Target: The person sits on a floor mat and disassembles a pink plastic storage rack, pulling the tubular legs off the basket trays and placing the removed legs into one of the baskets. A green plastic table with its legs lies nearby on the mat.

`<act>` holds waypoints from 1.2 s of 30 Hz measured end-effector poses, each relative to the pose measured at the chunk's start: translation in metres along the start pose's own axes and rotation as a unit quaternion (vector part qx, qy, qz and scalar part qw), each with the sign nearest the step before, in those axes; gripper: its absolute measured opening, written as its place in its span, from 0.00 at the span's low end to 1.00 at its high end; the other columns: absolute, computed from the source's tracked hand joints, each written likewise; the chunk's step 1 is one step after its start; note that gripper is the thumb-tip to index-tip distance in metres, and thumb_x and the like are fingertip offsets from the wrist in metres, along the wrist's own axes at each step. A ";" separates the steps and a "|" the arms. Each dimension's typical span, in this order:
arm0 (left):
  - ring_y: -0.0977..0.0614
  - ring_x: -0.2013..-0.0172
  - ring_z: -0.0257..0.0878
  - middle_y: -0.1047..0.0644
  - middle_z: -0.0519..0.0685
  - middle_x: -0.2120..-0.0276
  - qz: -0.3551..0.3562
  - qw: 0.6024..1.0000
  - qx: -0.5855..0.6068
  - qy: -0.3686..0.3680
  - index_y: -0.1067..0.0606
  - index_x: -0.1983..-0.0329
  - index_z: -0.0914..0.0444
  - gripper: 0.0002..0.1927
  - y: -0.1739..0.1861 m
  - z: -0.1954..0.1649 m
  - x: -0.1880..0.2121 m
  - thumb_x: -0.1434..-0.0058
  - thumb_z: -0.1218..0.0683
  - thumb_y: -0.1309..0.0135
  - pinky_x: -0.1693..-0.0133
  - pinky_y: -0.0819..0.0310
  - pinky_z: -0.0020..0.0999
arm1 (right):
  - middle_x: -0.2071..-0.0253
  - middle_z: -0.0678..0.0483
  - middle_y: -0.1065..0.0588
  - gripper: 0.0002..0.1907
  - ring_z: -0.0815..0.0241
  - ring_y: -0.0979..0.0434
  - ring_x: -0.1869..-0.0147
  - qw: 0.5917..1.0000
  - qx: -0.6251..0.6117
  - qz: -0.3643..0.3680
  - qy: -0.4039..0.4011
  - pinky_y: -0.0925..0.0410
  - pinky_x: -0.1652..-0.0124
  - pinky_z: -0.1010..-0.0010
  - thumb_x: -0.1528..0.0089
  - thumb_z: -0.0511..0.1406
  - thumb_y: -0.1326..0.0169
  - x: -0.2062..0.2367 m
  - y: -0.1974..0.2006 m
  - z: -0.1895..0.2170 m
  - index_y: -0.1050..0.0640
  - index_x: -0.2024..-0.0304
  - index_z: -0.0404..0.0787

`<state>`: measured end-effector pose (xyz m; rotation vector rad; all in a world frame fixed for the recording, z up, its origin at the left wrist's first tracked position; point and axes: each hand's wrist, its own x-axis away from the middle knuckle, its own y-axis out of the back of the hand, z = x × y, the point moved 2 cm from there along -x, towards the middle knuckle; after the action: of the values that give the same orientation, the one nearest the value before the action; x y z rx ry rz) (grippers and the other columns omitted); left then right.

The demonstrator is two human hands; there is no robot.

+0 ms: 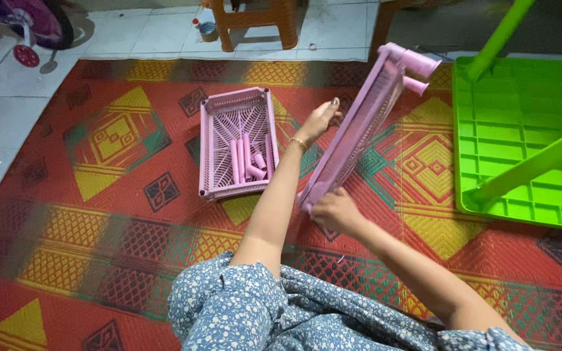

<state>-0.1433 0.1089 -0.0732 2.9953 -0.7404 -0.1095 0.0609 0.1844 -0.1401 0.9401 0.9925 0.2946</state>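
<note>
I sat on the woven red mat with yellow and green diamond patterns (pixel 118 214), my blue floral dress (pixel 274 312) bunched at my lap. Between my hands I held a flat pink plastic slatted tray (pixel 352 130), tipped up on edge so it stood tilted, its near corner low by my lap and its far end raised, where two short pink plastic tube legs (pixel 417 68) stuck out from it. My right hand (pixel 336 211) was closed around the tray's lower near corner, fingers wrapped over the edge. My left hand (pixel 320 120), with a thin bracelet at the wrist, pressed against the tray's left side about halfway up; I could not tell whether those fingers curled around the edge or only rested flat against it.

To my left, apart from the tray, a second pink plastic basket-shaped tray (pixel 235 143) lay flat on the mat, with several loose pink plastic tubes (pixel 250 162) lying inside it. To my right an overturned bright green plastic table (pixel 521 136) rested on the mat, legs pointing up. Beyond the mat, on the white tiled floor (pixel 8 110), stood an orange plastic stool (pixel 255 23).
</note>
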 end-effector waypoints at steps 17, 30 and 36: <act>0.25 0.65 0.28 0.22 0.44 0.68 -0.107 0.973 -0.040 -0.198 0.22 0.58 0.65 0.23 -0.066 0.009 0.028 0.31 0.39 0.43 0.65 0.28 0.30 | 0.67 0.55 0.19 0.20 0.59 0.19 0.64 0.824 -0.291 -0.153 -0.461 0.28 0.64 0.64 0.36 0.50 0.47 0.028 0.074 -0.105 0.20 0.59 0.41; 0.22 0.61 0.36 0.22 0.48 0.61 -0.192 0.968 0.037 -0.158 0.25 0.51 0.70 0.28 -0.029 0.029 0.030 0.36 0.39 0.44 0.59 0.25 0.34 | 0.70 0.53 0.25 0.17 0.67 0.28 0.75 0.597 -0.644 -0.100 -0.467 0.33 0.76 0.77 0.30 0.45 0.47 -0.011 0.094 -0.124 0.23 0.54 0.37; 0.17 0.64 0.39 0.18 0.52 0.65 -0.264 0.958 -0.086 -0.072 0.24 0.54 0.68 0.23 -0.008 -0.005 0.022 0.39 0.44 0.42 0.60 0.23 0.38 | 0.71 0.57 0.26 0.11 0.68 0.27 0.75 0.584 -0.644 -0.136 -0.474 0.32 0.75 0.78 0.32 0.39 0.43 -0.017 0.060 -0.117 0.25 0.56 0.36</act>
<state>-0.1196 0.1054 -0.0695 2.9493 0.0816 -0.3941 -0.0329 0.2724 -0.1075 -0.4834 -0.2527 0.1295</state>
